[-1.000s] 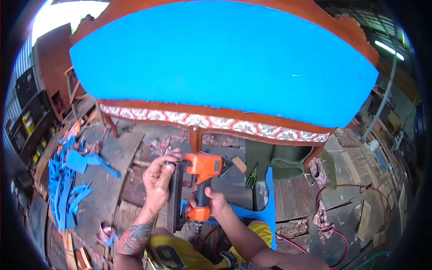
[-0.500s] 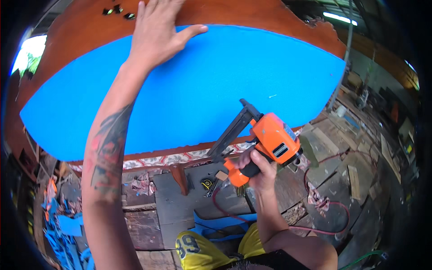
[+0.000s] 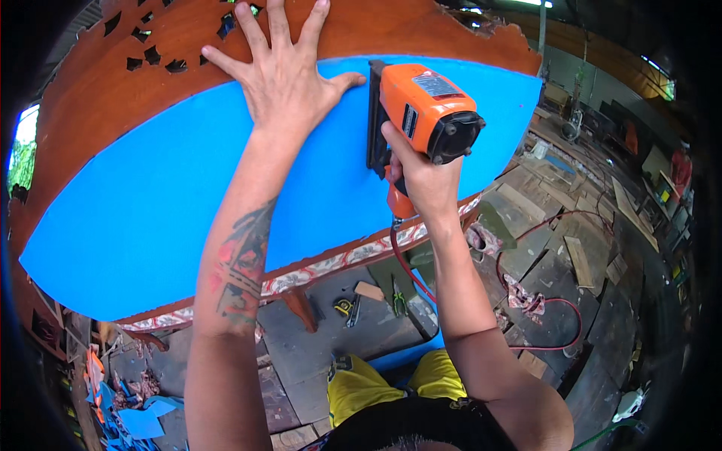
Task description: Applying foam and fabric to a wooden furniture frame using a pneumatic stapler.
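A pointed oval sheet of bright blue foam (image 3: 173, 203) lies against a carved brown wooden panel (image 3: 188, 36). My left hand (image 3: 289, 83) is spread flat across the foam's upper edge, with several fingers on the wood and the thumb on the blue. Just right of that thumb, my right hand (image 3: 425, 169) grips an orange and black pneumatic staple gun (image 3: 425, 94) by its handle. The gun's black nose is at the foam's top edge; whether it touches is hard to tell. A red air hose (image 3: 402, 263) hangs from the handle.
Below the panel runs a floral fabric strip (image 3: 301, 278) above a wooden leg (image 3: 301, 310). Pliers (image 3: 398, 301), a tape measure (image 3: 344, 307) and a small wood block (image 3: 368, 291) lie on the floor. Blue foam scraps (image 3: 143, 421) pile at lower left. A person (image 3: 681, 171) is far right.
My right hand has raised the staple gun from the foam's lower part to its top edge, turning it upright. My left hand's fingers have spread wider. The view has shifted.
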Demonstrator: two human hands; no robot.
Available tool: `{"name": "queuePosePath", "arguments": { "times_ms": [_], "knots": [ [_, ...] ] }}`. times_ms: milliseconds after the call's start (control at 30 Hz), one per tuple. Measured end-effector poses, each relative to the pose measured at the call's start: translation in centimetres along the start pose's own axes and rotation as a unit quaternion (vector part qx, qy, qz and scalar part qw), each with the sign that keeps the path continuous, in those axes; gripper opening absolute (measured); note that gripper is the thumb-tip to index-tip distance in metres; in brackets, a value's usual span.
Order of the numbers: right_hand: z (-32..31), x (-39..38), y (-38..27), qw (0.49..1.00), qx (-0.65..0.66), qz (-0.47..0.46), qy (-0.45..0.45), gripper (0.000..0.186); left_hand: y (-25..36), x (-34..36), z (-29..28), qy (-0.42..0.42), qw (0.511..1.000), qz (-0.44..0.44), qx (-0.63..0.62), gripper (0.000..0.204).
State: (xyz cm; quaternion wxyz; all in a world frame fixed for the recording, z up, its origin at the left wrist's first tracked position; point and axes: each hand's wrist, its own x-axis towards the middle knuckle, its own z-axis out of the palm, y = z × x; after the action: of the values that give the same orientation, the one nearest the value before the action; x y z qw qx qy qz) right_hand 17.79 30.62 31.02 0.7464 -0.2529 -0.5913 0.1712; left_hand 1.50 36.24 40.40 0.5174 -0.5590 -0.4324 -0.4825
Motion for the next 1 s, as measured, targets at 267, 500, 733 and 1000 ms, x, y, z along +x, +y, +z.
{"name": "queuePosePath", "arguments": {
  "times_ms": [267, 500, 733, 1000],
  "knots": [
    [0.9, 1.5, -0.3, 0.999, 0.023, 0.043, -0.013, 0.012, -1.0, -0.2, 2.7, 0.036, 0.998, 0.002, -0.057, 0.104],
    [1.1, 1.9, -0.1, 0.997, 0.018, 0.064, -0.026, 0.013, -0.8, -0.3, 2.7, 0.03, 0.998, -0.011, -0.053, 0.103],
    [1.3, 1.9, -0.2, 0.997, 0.013, 0.069, -0.029, 0.012, -0.7, -0.3, 2.5, -0.029, 0.998, -0.04, -0.033, 0.103],
    [2.3, 2.2, -0.3, 0.999, -0.009, 0.036, -0.014, 0.013, -0.8, -0.3, 2.8, 0.027, 0.998, -0.016, -0.051, 0.1]
  ]
}}
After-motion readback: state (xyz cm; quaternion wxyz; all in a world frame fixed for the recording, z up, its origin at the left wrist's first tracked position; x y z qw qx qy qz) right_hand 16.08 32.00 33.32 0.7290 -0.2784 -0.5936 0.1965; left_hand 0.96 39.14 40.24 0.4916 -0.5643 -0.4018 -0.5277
